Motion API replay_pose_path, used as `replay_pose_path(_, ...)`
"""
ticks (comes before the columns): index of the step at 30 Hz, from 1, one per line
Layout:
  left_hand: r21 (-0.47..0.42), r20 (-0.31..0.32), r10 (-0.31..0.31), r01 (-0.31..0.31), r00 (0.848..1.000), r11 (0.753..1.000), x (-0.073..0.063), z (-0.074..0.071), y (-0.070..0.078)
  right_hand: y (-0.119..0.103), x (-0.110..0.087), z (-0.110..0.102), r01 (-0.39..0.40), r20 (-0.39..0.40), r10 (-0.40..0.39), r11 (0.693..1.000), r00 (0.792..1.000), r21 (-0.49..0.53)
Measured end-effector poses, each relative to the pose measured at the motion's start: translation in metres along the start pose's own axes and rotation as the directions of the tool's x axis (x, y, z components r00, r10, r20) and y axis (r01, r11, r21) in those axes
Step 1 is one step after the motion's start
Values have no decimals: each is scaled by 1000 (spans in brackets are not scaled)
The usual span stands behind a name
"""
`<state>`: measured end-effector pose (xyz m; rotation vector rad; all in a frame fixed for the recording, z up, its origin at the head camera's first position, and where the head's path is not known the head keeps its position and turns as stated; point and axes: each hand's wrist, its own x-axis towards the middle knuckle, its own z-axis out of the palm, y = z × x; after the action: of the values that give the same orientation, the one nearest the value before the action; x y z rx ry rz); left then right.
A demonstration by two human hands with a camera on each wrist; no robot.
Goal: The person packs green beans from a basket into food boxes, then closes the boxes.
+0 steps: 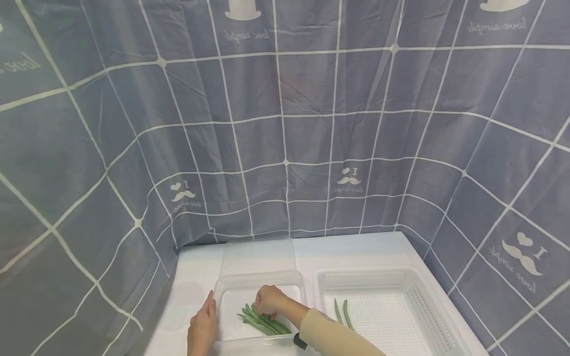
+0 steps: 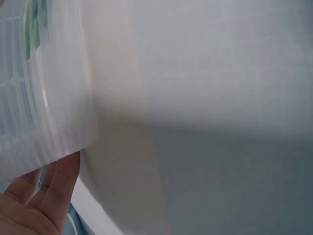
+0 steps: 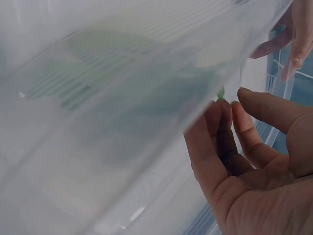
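Note:
A clear plastic container (image 1: 278,278) holds a small bundle of green beans (image 1: 260,324), laid roughly side by side. My right hand (image 1: 270,300) reaches into it over the beans. In the right wrist view, its thumb and fingers curl together with a green bean tip (image 3: 221,92) at the fingertips; the container's wall hides most of the bundle. At the container's left side, my left hand (image 1: 203,324) rests against the outer wall with fingers extended. The left wrist view shows these fingers (image 2: 63,178) at the container's lower edge.
To the right stands a white perforated basket (image 1: 369,272) with two green beans (image 1: 347,314) in it. A flat clear sheet, like a lid (image 1: 258,254), lies behind the container. A grey checked curtain (image 1: 307,143) surrounds the white table (image 1: 347,247) at back and sides.

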<state>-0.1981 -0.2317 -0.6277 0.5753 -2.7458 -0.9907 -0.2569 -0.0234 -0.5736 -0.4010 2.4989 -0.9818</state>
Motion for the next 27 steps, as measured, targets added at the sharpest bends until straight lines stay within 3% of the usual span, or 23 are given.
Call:
replay_pose_path(9,9,7,-2,2,1000,1000,-1,2,-2,2,0,-4,10,2,-11,999,1000,50)
replay_pose_path(13,6,12,-13,13,1000,1000,-2,2,-1,4,-2,-11,11,1,-11,992,1000,122)
replay_pose_path(20,8,30,-21,20,999,1000,0,-1,-1,4,-11,-33,36,-17,-32,954,999,299)
replay_pose_path(27,3,37,-16,15,999,1000,1,-1,0,11,-20,-52,49,-32,-40,920,999,388)
